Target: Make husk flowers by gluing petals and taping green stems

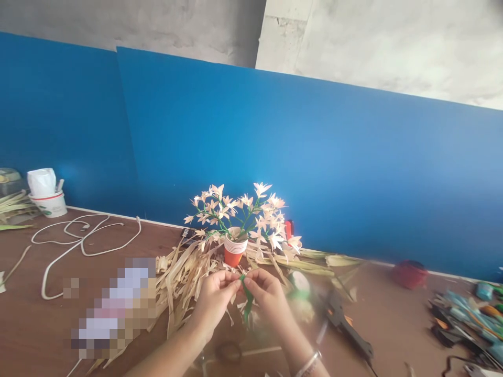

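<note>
Together, the left hand (215, 293) and right hand (269, 293) pinch a green strip (248, 302) — fingertips clamped on its upper end, the rest hanging below — just in front of the stacked cups (234, 256) holding pale flowers (275, 241), near dry husks (173, 285).

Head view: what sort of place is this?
Likely a handicraft workspace, judging by what's on the brown tabletop: pale, pointed-petal artificial-looking flowers on green stems, a heap of dry tan husk-like strips, and a black tool resembling a glue gun.
</note>
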Demonstrator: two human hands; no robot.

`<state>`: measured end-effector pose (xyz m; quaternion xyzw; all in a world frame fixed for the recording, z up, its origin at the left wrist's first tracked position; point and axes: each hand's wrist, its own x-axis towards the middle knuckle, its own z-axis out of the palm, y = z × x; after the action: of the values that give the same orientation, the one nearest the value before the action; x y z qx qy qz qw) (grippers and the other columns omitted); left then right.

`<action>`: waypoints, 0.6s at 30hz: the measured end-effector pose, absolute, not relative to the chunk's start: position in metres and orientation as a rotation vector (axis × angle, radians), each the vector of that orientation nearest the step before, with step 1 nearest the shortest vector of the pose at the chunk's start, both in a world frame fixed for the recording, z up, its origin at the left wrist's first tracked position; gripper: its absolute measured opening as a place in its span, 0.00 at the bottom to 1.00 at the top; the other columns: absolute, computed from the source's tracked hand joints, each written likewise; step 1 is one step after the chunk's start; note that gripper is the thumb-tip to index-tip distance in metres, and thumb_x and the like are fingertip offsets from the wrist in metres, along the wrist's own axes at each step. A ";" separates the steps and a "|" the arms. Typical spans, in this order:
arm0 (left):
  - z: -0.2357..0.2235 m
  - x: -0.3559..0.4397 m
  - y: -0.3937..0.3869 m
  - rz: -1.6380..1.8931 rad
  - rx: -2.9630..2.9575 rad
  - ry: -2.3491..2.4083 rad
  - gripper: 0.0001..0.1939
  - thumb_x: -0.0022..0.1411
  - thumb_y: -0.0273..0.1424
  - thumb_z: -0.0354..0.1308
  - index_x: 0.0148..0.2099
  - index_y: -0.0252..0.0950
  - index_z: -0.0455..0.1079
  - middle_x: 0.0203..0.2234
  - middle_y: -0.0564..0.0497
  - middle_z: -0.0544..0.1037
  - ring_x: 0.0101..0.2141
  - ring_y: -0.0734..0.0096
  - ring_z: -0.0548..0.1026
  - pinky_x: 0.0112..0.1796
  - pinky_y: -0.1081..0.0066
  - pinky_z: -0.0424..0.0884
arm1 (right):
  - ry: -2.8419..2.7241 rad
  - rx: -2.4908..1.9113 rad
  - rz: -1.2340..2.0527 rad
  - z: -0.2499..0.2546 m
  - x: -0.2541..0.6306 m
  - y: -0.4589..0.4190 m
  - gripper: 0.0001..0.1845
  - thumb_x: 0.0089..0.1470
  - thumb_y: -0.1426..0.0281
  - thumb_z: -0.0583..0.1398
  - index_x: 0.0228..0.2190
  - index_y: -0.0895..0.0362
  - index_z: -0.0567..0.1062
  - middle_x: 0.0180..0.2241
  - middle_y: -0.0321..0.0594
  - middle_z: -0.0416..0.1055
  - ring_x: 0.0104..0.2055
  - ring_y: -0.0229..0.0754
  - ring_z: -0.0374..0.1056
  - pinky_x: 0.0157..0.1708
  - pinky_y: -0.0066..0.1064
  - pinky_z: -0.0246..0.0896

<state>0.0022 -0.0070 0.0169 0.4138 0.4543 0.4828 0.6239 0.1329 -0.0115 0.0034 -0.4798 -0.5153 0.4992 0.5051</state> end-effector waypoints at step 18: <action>0.018 0.002 -0.009 1.109 0.823 0.946 0.13 0.39 0.33 0.66 0.28 0.32 0.71 0.20 0.52 0.76 0.23 0.73 0.73 0.29 0.74 0.68 | -1.164 -1.114 1.270 0.004 0.133 -0.012 0.17 0.44 0.56 0.62 0.27 0.56 0.68 0.21 0.33 0.68 0.20 0.35 0.64 0.18 0.25 0.57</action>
<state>0.0023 -0.0085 0.0178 0.3651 0.4197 0.4921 0.6696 0.1329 -0.0115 0.0035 -0.4644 -0.4851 0.5295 0.5184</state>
